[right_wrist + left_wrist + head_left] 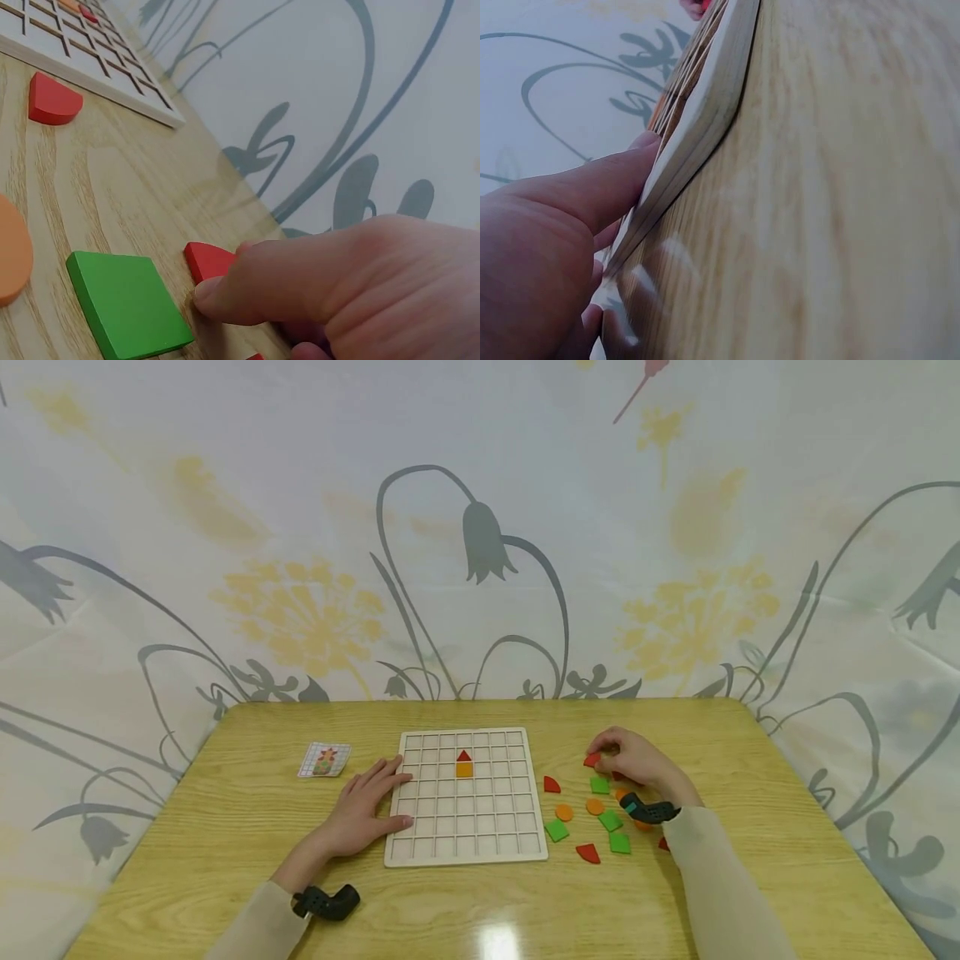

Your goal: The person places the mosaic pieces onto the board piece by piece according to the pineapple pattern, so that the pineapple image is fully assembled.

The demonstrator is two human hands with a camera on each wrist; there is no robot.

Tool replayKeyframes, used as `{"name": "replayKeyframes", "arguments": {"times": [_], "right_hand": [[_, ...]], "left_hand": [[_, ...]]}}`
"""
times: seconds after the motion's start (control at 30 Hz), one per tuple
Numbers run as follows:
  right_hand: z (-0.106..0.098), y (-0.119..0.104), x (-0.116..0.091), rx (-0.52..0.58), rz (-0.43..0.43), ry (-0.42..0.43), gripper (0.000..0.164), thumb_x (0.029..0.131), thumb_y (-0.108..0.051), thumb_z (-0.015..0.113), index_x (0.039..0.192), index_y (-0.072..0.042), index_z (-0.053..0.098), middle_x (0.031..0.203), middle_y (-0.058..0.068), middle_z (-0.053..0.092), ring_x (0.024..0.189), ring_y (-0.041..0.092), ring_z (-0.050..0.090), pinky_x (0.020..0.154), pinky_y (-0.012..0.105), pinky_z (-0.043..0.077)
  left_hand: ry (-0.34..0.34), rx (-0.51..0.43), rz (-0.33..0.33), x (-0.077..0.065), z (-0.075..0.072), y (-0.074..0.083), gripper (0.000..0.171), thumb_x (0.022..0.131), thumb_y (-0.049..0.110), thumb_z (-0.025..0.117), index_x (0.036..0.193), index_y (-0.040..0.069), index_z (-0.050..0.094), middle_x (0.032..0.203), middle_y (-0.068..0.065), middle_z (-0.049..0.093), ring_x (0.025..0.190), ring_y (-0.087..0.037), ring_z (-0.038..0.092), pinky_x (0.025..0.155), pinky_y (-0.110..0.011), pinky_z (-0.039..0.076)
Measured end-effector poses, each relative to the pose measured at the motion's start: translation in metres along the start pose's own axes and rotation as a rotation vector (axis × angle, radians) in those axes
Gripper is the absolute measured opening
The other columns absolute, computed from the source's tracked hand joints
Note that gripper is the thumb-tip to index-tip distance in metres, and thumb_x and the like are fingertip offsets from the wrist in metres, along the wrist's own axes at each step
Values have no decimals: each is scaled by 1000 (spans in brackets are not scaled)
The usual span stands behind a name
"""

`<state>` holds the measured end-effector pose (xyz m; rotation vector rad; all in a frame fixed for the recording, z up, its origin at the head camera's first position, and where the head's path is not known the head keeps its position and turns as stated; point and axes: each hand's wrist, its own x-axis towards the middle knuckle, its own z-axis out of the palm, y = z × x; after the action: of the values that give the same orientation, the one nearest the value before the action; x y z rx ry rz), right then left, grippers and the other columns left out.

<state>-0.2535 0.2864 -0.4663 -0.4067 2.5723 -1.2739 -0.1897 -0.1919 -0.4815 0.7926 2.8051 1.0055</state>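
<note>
A white gridded board [422, 852] lies on the table, with a red triangle [464, 756] directly above an orange square [465, 770] in its cells. My left hand [365, 807] rests along the board's left edge with spread fingers; in the left wrist view its thumb [622, 176] touches the rim. To the right of the board, my right hand [633, 758] pinches a red piece [202, 257] between thumb and fingers, which partly hide its shape. A green square [127, 304] lies just beside that thumb, and a red quarter-circle [54, 100] sits nearer the board.
Loose pieces are scattered right of the board, among them orange discs [564, 812], green squares [619, 842] and another red quarter-circle [588, 853]. Left of the board is a small picture card [325, 760] with a grid. A patterned cloth [480, 635] hangs behind the table.
</note>
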Motion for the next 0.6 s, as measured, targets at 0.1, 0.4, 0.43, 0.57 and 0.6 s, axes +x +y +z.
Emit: {"name": "replayKeyframes", "arguments": {"times": [0.1, 0.4, 0.43, 0.57, 0.6], "right_hand": [[0, 0, 0, 18, 13, 13, 20, 91, -4, 68, 110, 0, 65, 110, 15, 60, 78, 25, 53, 69, 36, 48], [5, -5, -1, 51, 29, 96, 15, 94, -3, 67, 108, 0, 64, 99, 14, 63, 66, 24, 52, 59, 32, 48], [5, -5, -1, 39, 29, 113, 15, 94, -3, 67, 108, 0, 64, 99, 14, 64, 67, 23, 53, 59, 32, 48], [9, -6, -1, -10, 30, 173, 16, 95, -7, 67, 110, -1, 67, 101, 12, 66, 75, 22, 56, 65, 33, 48], [10, -6, -1, -19, 35, 191, 16, 95, -8, 67, 110, -2, 68, 101, 11, 67, 77, 21, 57, 67, 32, 48]], "left_hand": [[0, 3, -2, 0, 0, 0, 64, 94, 40, 69, 147, 10, 50, 162, -13, 25, 149, -40, 15, 111, -67, 7], [-1, -2, 10, 0, -2, 2, 64, 94, 38, 69, 147, 8, 49, 162, -15, 26, 148, -41, 15, 111, -67, 7], [-3, -4, 10, 0, -2, 2, 64, 94, 38, 69, 147, 8, 49, 162, -15, 25, 148, -41, 15, 111, -67, 7], [-6, -5, 1, 0, -1, 2, 65, 94, 39, 69, 147, 8, 49, 162, -14, 25, 149, -41, 15, 111, -67, 7], [-7, -2, -2, 0, -1, 2, 65, 94, 40, 69, 147, 9, 49, 162, -14, 25, 149, -41, 15, 111, -67, 7]]}}
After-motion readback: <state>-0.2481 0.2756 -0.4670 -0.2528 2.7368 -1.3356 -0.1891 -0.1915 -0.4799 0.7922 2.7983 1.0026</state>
